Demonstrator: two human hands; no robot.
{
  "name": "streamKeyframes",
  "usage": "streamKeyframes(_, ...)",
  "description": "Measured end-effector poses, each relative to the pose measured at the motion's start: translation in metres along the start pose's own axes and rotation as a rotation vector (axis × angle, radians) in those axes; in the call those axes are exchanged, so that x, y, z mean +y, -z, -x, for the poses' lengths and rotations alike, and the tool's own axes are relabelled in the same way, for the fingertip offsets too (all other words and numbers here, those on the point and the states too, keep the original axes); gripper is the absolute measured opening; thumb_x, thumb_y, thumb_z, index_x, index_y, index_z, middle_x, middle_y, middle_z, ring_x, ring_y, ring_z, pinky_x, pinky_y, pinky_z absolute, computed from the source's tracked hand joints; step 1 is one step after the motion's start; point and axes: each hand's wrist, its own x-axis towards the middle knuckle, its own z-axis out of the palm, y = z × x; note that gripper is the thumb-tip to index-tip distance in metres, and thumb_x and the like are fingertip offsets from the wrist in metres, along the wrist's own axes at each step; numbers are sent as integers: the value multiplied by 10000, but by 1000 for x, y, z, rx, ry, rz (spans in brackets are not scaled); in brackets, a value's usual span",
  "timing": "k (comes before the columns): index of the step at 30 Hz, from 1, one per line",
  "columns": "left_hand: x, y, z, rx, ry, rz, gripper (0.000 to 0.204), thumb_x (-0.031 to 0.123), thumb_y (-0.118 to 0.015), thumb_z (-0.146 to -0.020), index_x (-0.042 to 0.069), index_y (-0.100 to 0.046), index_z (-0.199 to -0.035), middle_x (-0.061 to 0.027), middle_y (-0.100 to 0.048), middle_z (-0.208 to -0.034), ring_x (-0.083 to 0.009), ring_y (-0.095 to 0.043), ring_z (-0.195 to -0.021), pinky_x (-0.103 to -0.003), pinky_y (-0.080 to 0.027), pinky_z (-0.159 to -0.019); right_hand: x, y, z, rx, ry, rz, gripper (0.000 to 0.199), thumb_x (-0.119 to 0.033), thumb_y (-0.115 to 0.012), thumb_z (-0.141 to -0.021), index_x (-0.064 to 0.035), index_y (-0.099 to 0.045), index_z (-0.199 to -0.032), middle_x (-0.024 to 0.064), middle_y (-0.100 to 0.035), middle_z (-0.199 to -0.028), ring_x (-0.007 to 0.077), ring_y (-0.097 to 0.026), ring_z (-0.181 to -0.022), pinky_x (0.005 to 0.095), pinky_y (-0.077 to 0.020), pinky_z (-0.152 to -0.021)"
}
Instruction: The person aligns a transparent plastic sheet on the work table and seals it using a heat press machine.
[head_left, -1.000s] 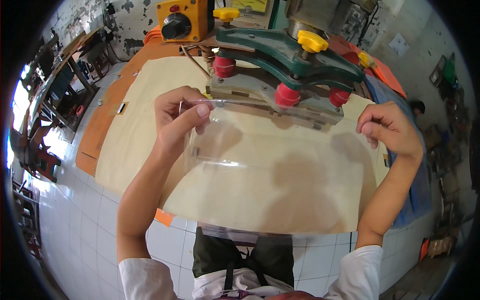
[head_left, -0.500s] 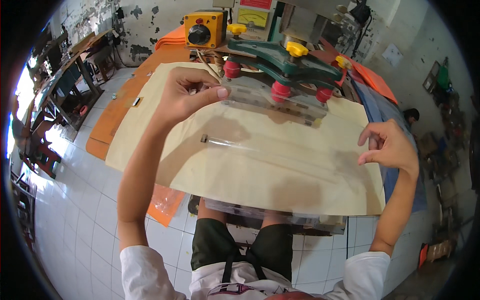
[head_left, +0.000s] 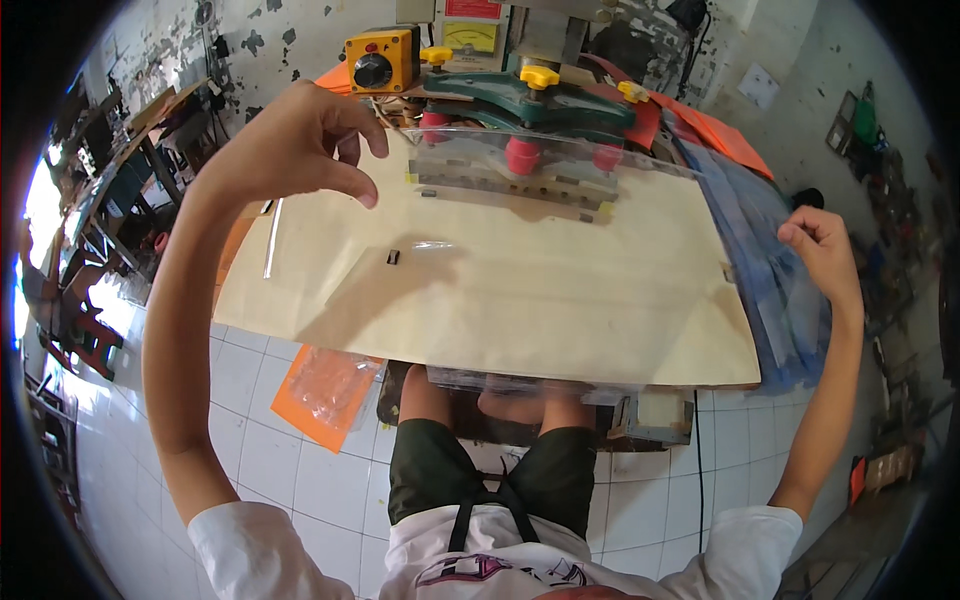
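Observation:
My left hand [head_left: 285,150] is raised over the table's left side, thumb and forefinger pinched on the left corner of a large clear plastic sheet [head_left: 520,250]. The sheet spreads over the tan board [head_left: 600,320], and its near edge hangs over the table front. My right hand [head_left: 820,250] is out at the far right with fingers curled on the sheet's right edge, above a pile of blue plastic sheets [head_left: 790,320]. A small dark piece [head_left: 392,257] lies on the board under the sheet.
A green press machine with red and yellow knobs [head_left: 530,100] stands at the back of the board, with a yellow control box [head_left: 380,60] to its left. An orange plastic bag [head_left: 325,390] lies on the white tiled floor. Benches crowd the left.
My hands have spread further apart, the left one lifting higher and the right one swinging out over the blue pile. The clear sheet now lies wider across the board.

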Motion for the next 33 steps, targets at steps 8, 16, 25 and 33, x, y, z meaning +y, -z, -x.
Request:
streamKeyframes(8,-66,29,-7,19,143,31,233,197,-805,-911,-29,-749,-902,-33,-692,-729,-104,-644,-669,-263,-501,-635,28,4,-29,-43,6,13,318,-262,-769,-957,-3,-658,-811,-81,-522,-734,33,-428,-703,249,-350,-621)
streamKeyframes(16,-121,30,4,173,98,39,315,288,-762,-973,-25,-744,-943,5,-642,-726,-80,-587,-683,-262,-471,-640,29,-21,-38,-97,-173,-118,263,-271,-750,-976,-31,-719,-871,-81,-547,-730,26,-436,-646,245,-340,-555)
streamKeyframes(25,-152,16,12,172,187,129,366,353,-736,-1003,-10,-740,-955,40,-632,-749,-59,-535,-697,-258,-426,-629,44,-44,-45,-137,-132,-119,261,-276,-714,-989,-31,-740,-904,-85,-548,-705,20,-415,-611,243,-310,-523)
streamKeyframes(33,-156,15,35,250,58,157,345,338,-760,-987,-1,-752,-922,64,-626,-754,-33,-474,-680,-244,-356,-607,34,-33,-23,-200,-85,-139,243,-254,-668,-1027,-40,-730,-929,-92,-538,-721,10,-413,-627,215,-315,-544)
